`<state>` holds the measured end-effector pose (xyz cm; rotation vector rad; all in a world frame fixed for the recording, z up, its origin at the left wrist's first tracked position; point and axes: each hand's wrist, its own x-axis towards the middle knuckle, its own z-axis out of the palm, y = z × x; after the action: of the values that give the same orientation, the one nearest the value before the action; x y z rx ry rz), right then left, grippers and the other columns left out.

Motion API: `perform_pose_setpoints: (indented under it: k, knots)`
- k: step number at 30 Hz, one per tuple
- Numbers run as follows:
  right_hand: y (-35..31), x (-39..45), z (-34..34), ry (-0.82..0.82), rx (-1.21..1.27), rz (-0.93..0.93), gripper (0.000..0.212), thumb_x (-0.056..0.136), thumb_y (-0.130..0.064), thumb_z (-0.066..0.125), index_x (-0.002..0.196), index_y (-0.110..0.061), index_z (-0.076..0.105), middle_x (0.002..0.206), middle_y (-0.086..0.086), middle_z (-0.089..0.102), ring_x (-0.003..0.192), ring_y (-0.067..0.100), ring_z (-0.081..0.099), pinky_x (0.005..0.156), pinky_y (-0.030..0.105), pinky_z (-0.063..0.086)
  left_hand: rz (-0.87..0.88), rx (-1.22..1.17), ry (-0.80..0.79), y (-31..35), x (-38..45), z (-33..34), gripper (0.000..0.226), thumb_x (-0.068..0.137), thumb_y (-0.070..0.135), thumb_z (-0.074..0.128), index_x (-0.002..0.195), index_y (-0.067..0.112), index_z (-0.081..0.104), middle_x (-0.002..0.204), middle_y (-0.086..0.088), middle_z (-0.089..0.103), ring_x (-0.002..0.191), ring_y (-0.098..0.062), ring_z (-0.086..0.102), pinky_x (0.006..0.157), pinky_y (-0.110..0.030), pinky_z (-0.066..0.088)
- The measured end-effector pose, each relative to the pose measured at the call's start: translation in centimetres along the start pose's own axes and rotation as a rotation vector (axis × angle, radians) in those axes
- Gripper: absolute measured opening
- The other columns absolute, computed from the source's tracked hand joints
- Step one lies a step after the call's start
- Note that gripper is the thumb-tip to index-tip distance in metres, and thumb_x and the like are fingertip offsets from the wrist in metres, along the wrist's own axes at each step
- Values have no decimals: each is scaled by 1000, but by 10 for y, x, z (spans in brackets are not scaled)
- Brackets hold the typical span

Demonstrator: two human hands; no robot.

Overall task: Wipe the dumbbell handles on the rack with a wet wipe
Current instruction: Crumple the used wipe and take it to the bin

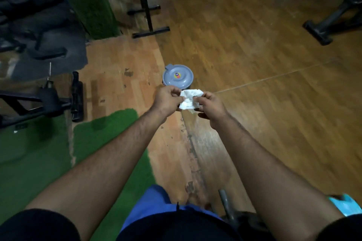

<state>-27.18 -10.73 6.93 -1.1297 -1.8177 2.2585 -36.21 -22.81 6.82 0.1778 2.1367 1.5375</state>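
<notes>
Here, both hands are out front at mid-frame, holding a crumpled white wet wipe [189, 98] between them above the wooden floor [254, 64]. The left hand [168, 98] has its fingers curled in, pinching the wipe's left edge; the right hand [210, 106] pinches the right edge with thumb and curled fingers. The wipe is bunched and creased, with a small corner hanging below.

Just beyond the hands, on the floor, sits a round grey lidded container [177, 75]. Its lid carries a small round sticker in blue, yellow and red; the writing is too small and blurred to read. The container's near side is hidden by the hands and the wipe.

No other legible writing anywhere. Far left is dark gym equipment [49, 101] with black frames and bars, blurred, so whether this is the dumbbell rack cannot be told; no dumbbell handles can be made out. A black stand base [150, 32] is far centre, and another dark frame [331, 25] is far right, cut off by the edge. Green turf mat [109, 129] lies near left. At the bottom are blue shorts [148, 207], a grey metal bar [225, 205] partly hidden by the right forearm, and a turquoise object [344, 204] cut off near right, unidentifiable.
</notes>
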Motion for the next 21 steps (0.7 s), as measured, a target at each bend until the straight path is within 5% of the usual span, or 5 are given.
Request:
perform_pose_setpoints:
  k: [8,12,18,21]
  knots:
    - [-48,138,25,50,6,2,15,91,-3,58,91,-18,60,73,-2,64,48,5,56,48,19,43,-35,-36,-42,10,152,-10,17,89,4,69,104,3,60,76,-10,62,58,-20,65,49,-33,57]
    - [-75,221,56,134,33,57,16,90,-2,57,89,-18,59,75,2,64,50,9,55,46,20,44,-47,4,-129,17,257,-30,11,88,3,69,86,13,64,75,-8,59,67,-27,62,66,-49,58]
    - [-130,331,96,203,45,124,15,89,-5,60,98,-17,60,80,2,65,57,12,57,49,23,45,-12,98,-228,55,389,-55,13,88,-2,67,83,8,62,65,-4,54,46,-5,57,48,-23,54]
    - [-146,374,101,231,56,141,15,89,-8,61,102,-16,60,83,3,66,58,12,59,51,23,46,-8,98,-264,68,438,-56,11,88,-3,66,85,6,62,65,-5,54,43,-3,55,45,-21,52]
